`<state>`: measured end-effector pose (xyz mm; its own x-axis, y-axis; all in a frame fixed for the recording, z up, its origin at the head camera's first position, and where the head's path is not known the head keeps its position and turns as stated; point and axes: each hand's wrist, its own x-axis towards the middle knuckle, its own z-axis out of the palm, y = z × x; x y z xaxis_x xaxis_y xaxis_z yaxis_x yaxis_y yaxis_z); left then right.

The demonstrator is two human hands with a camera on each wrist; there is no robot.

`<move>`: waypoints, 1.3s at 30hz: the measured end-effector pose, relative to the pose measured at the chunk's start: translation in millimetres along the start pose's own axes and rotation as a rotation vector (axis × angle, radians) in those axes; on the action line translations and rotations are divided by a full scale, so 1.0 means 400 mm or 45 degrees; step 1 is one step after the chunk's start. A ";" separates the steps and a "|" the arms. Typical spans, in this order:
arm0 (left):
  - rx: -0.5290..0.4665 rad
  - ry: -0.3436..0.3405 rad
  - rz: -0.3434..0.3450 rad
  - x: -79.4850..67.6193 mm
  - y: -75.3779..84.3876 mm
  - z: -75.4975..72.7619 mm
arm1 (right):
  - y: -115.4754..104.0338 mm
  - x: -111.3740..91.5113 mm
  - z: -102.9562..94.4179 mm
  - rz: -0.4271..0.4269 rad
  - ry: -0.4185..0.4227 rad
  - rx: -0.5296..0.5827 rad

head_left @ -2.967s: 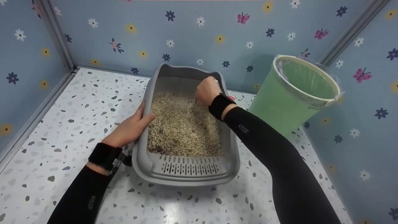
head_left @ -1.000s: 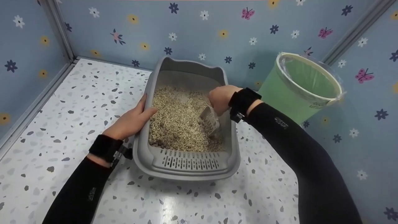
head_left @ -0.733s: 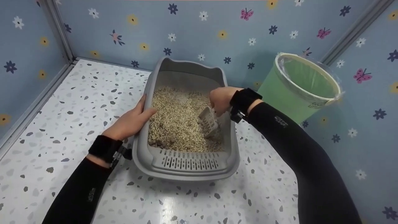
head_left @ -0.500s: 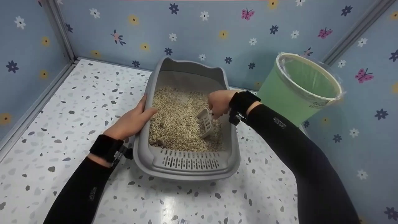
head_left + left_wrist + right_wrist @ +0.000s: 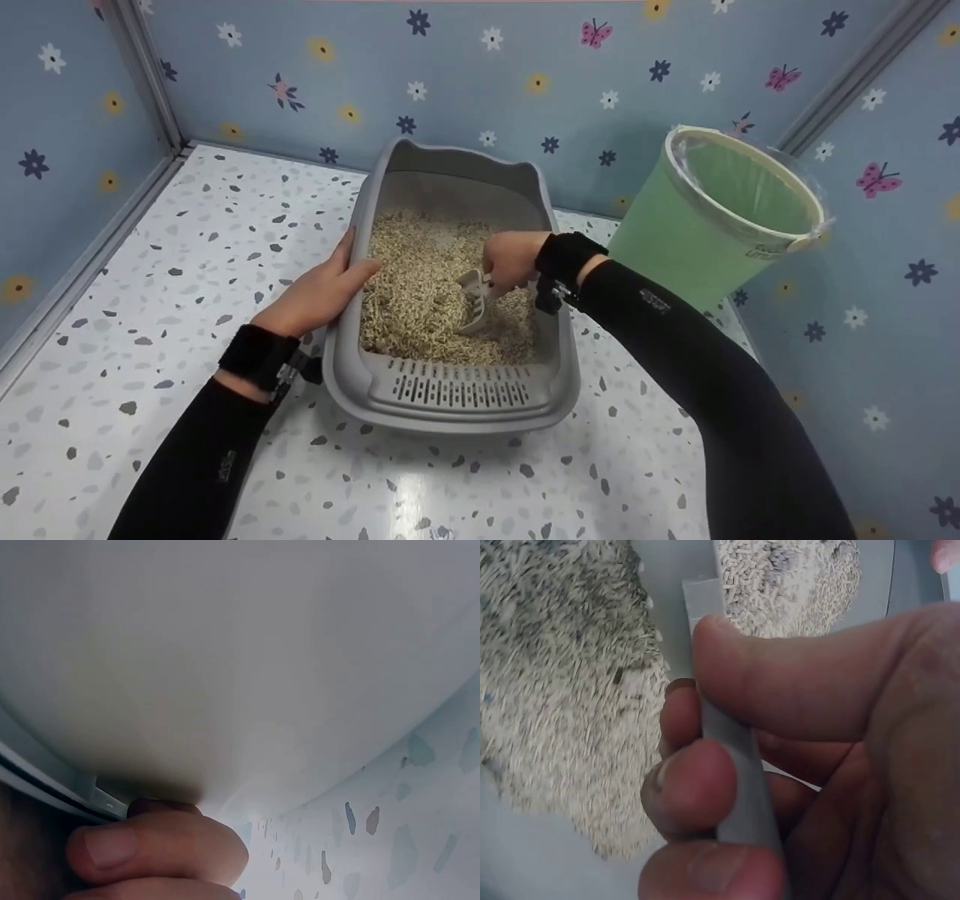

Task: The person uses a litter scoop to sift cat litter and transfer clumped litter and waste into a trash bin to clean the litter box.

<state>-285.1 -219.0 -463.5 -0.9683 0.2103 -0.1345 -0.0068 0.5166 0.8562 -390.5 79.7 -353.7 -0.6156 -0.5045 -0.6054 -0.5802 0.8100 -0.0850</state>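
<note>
A grey litter box [image 5: 454, 421] with pale pellet litter [image 5: 420, 292] stands in front of me in the head view. My left hand [image 5: 319, 294] grips its left side, thumb over the rim; in the left wrist view, curled fingers [image 5: 161, 847] lie under the edge beside the outer wall [image 5: 225, 675]. Inside the box, my right hand [image 5: 514, 259] holds a slotted litter scoop [image 5: 481, 304], its blade tilted and partly down in the litter. In the right wrist view the thumb and fingers wrap around the scoop's grey handle [image 5: 742, 780].
To the right of the box is a green bin [image 5: 667, 232] with a clear liner over its rim. Flower-patterned wall panels [image 5: 450, 67] enclose the speckled white surface [image 5: 225, 225]. A slotted step [image 5: 461, 386] forms the box's front edge.
My right hand has come from the box's back right to its middle, lately moving left with the scoop through the litter. The dark patch at front left now looks paler. My left hand stays put.
</note>
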 end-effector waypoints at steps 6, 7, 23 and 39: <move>-0.003 0.014 0.018 -0.001 -0.001 0.001 | -0.023 0.036 0.018 -0.052 0.009 0.061; -0.006 0.015 0.017 -0.001 0.000 0.001 | -0.026 0.042 0.021 -0.064 0.008 0.082; -0.005 0.014 -0.009 0.000 0.003 0.001 | -0.039 0.107 0.075 -0.279 0.127 0.116; -0.013 0.027 -0.017 0.001 0.000 0.004 | -0.027 0.152 0.152 -0.370 0.367 0.383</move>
<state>-285.0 -217.5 -464.4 -0.9733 0.1853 -0.1356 -0.0225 0.5105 0.8596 -389.3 58.4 -437.9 -0.5982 -0.7495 -0.2835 -0.5962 0.6527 -0.4675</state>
